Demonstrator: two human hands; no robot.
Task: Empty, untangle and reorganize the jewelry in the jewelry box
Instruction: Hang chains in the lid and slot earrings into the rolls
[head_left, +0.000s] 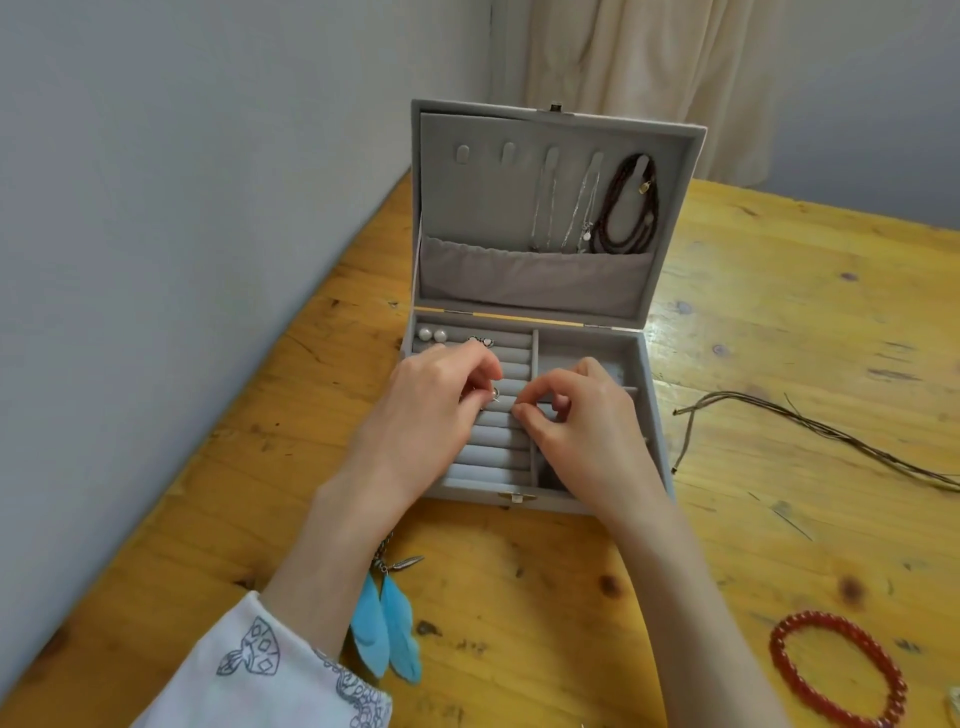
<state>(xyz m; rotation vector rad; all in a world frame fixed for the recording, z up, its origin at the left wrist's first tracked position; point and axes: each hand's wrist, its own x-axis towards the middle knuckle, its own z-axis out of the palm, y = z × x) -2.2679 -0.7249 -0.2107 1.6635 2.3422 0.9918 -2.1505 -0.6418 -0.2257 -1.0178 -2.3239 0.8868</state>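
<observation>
A grey jewelry box (670, 218) stands open on the wooden table. Both hands hover over its ring rolls (491, 457). My left hand (431, 400) pinches a small silver ring or earring (493, 395) with curled fingers. My right hand (582, 410) has its fingers curled, thumb and forefinger pinched together just right of that piece; what it pinches is hidden. Two pearl studs (432, 334) and a small silver piece (480, 341) sit in the top roll. In the lid hang two silver chains (543, 208) and a dark beaded necklace (631, 208).
Blue feather earrings (395, 623) lie by my left forearm. A red bead bracelet (836, 670) lies at the front right, and a brown cord necklace (810, 431) stretches right of the box. A grey wall runs along the left table edge.
</observation>
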